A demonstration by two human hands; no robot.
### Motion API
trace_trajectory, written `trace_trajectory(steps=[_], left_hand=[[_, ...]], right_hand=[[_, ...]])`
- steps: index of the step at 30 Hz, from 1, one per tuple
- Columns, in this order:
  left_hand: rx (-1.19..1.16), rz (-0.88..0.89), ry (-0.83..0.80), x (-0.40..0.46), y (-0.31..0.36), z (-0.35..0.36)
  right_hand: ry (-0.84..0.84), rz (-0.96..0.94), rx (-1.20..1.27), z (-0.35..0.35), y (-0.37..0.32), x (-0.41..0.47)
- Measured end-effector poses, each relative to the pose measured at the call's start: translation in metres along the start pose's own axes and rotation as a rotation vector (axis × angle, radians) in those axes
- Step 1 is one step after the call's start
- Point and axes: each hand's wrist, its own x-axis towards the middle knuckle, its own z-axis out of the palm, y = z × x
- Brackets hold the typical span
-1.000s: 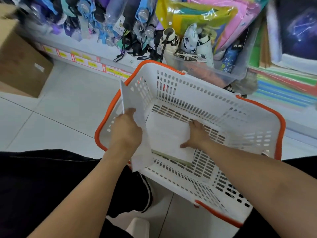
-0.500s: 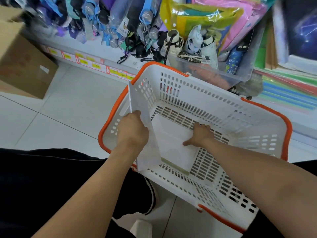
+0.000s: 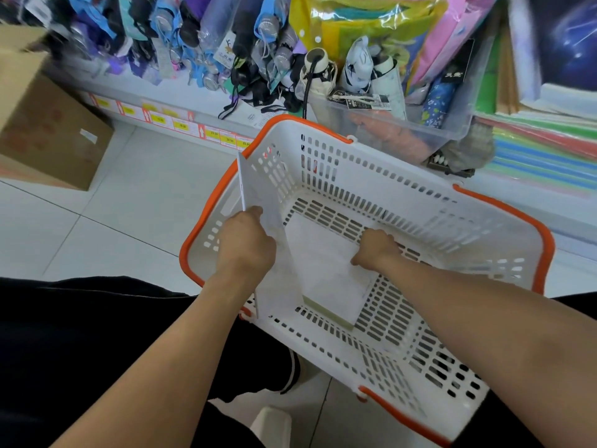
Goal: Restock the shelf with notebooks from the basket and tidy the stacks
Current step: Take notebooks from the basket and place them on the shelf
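A white slotted basket (image 3: 403, 195) with an orange rim stands on the floor against the shelf. My left hand (image 3: 245, 244) grips a thin white notebook (image 3: 274, 270) held upright on edge along the basket's left wall. A small stack of white notebooks (image 3: 326, 279) lies flat on the basket floor. My right hand (image 3: 376, 248) sits on the stack's far right edge with fingers curled over it; the fingertips are hidden.
A low shelf (image 3: 181, 101) with yellow price tags carries hanging umbrellas and a clear bin (image 3: 403, 127). Stacks of coloured paper goods (image 3: 546, 150) lie at the right. A cardboard box (image 3: 48, 124) stands on the tiled floor at the left. My dark-clad legs fill the lower left.
The upright notebook in my left hand has tipped more steeply on edge. My right hand has curled tighter over the stack's far edge.
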Motion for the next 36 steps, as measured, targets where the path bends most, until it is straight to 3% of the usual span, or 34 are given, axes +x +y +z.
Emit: trace_trajectory(steps=[8,12,15,18,22,25,27,29,31,33,36], left_hand=[[-0.014,-0.011,-0.002,0.005,-0.003,0.001],[-0.01,-0.002,-0.003,0.005,0.002,0.0],[0.0,0.019,-0.027,0.0,0.008,-0.007],[0.024,0.053,-0.029,-0.003,0.01,-0.023],[0.06,0.086,0.001,-0.003,0.007,-0.051],[-0.167,0.083,-0.026,-0.007,0.007,-0.071],[-0.502,0.108,-0.018,-0.016,0.02,-0.092],[-0.956,0.083,-0.045,-0.035,0.047,-0.122],[-1.32,0.111,-0.18,-0.058,0.08,-0.153],[-1.438,0.241,-0.267,-0.077,0.106,-0.176],[-1.33,0.432,-0.056,-0.095,0.135,-0.204]], right_hand=[[-0.063,0.063,0.033,-0.002,0.003,0.001],[-0.138,-0.019,0.146,-0.017,-0.008,-0.011],[-0.206,-0.159,0.06,-0.039,-0.019,-0.036],[-0.161,-0.271,-0.033,-0.09,-0.032,-0.069],[0.024,-0.282,0.165,-0.204,-0.03,-0.12],[0.036,-0.258,0.717,-0.275,-0.011,-0.188],[-0.007,-0.3,1.033,-0.302,-0.001,-0.231],[-0.094,-0.387,1.169,-0.311,0.001,-0.266],[-0.125,-0.44,1.175,-0.308,0.0,-0.291],[0.037,-0.468,1.066,-0.301,-0.005,-0.306],[0.443,-0.567,0.973,-0.309,-0.003,-0.326]])
